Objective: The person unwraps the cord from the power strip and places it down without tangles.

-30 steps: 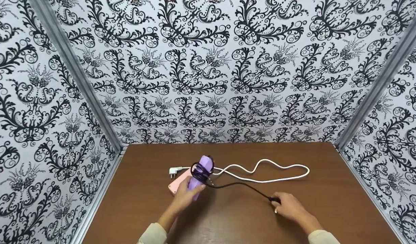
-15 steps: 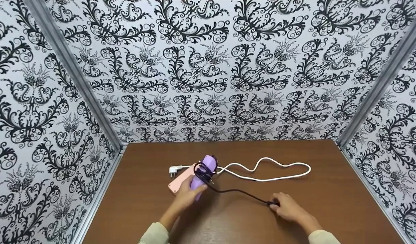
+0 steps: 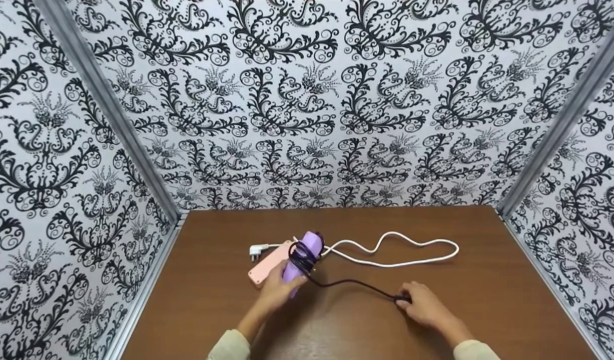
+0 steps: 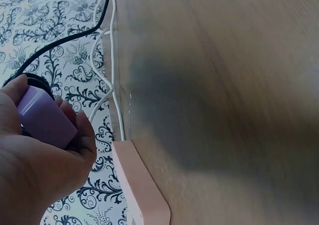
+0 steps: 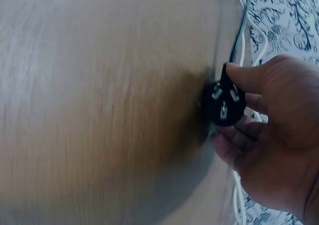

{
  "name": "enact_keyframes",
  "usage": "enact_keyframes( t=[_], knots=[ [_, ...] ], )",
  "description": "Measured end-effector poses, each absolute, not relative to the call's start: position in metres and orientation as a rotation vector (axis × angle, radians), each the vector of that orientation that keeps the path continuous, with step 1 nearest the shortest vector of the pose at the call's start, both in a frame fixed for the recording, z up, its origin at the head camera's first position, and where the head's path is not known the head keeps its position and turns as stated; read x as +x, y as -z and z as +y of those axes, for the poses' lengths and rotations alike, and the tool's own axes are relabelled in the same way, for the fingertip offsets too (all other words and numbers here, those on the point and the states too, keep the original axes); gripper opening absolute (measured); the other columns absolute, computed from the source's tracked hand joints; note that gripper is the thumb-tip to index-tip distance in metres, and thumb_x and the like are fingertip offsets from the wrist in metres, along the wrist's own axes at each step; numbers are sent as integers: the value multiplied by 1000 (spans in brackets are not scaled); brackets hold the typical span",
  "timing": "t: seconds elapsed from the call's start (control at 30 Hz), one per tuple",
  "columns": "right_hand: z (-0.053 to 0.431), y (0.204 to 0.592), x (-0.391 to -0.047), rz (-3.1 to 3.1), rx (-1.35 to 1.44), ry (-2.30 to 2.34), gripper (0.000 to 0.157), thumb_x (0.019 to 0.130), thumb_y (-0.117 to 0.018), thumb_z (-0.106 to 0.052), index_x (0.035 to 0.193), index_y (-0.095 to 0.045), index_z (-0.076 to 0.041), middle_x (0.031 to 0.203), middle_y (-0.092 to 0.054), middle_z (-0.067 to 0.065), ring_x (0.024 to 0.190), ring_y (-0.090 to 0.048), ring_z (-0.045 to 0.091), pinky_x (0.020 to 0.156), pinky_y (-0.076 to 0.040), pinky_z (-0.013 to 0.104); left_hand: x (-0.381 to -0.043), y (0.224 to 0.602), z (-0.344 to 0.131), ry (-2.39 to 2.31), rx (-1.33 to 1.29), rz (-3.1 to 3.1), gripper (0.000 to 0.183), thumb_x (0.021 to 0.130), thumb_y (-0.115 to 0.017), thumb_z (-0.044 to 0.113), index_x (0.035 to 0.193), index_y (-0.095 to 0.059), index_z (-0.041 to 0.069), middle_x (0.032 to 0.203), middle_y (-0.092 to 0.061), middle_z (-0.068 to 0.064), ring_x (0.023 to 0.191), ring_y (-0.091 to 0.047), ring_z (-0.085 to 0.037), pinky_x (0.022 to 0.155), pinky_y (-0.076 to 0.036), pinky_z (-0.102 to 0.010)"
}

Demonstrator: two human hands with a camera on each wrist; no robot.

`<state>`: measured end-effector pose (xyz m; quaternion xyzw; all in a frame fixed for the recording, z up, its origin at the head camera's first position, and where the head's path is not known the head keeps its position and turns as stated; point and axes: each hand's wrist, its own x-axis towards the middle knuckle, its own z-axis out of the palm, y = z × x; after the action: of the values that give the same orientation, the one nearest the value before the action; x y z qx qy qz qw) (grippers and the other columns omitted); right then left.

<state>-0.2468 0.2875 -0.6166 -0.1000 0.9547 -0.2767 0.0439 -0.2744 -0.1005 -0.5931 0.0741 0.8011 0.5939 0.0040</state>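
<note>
My left hand [image 3: 275, 292] grips a long purple power strip [image 3: 291, 274], tilted, its far end raised. Several turns of black cord [image 3: 302, 259] are wound round its upper part. From there the cord runs rightward, sagging a little, to a black three-pin plug [image 5: 223, 105]. My right hand [image 3: 427, 306] pinches that plug between thumb and fingers, its pins facing the right wrist camera. In the left wrist view, fingers and thumb curl round the purple strip [image 4: 46, 118], and the palm hides its near part.
A pink power strip [image 3: 269, 266] lies on the brown table [image 3: 337, 325], partly behind the purple one. Its white cord [image 3: 427, 261] loops to the right, and a white plug [image 3: 257, 251] sits at the left. Patterned walls [image 3: 307, 125] enclose the table's back and sides.
My left hand has shifted the purple strip slightly right, uncovering more of the pink one. My right hand has moved slightly left with the plug still pinched.
</note>
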Motion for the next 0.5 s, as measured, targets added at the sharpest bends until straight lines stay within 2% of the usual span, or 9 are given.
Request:
enact_keyframes(
  t=[0.13,0.23,0.37,0.5],
  knots=[
    [275,613,-247,2982,-261,725,30,93,-81,-22,116,-73,-4,112,-70,10,112,-65,36,104,-49,60,-274,586,-100,-1851,251,2479,47,89,-79,16,128,-61,-4,102,-68,-11,82,-60,-15,67,-53,-27],
    [261,609,-247,2993,-307,747,43,94,-80,-26,126,-70,0,122,-70,15,120,-63,42,109,-45,63,-274,582,-96,-1851,275,2470,49,89,-80,17,130,-61,-1,102,-67,-10,83,-61,-15,67,-54,-27],
    [234,599,-245,3021,-534,850,44,96,-78,-28,128,-70,1,129,-71,20,125,-63,45,108,-46,67,-273,578,-90,-1840,321,2499,52,87,-82,18,130,-62,-2,107,-69,-13,89,-62,-16,74,-55,-28],
    [196,589,-244,3072,-810,908,43,100,-72,-31,131,-70,-1,134,-71,21,127,-65,42,108,-50,64,-273,574,-83,-1819,352,2533,46,86,-83,16,124,-63,-2,102,-68,-12,85,-63,-15,72,-56,-27]
  ],
)
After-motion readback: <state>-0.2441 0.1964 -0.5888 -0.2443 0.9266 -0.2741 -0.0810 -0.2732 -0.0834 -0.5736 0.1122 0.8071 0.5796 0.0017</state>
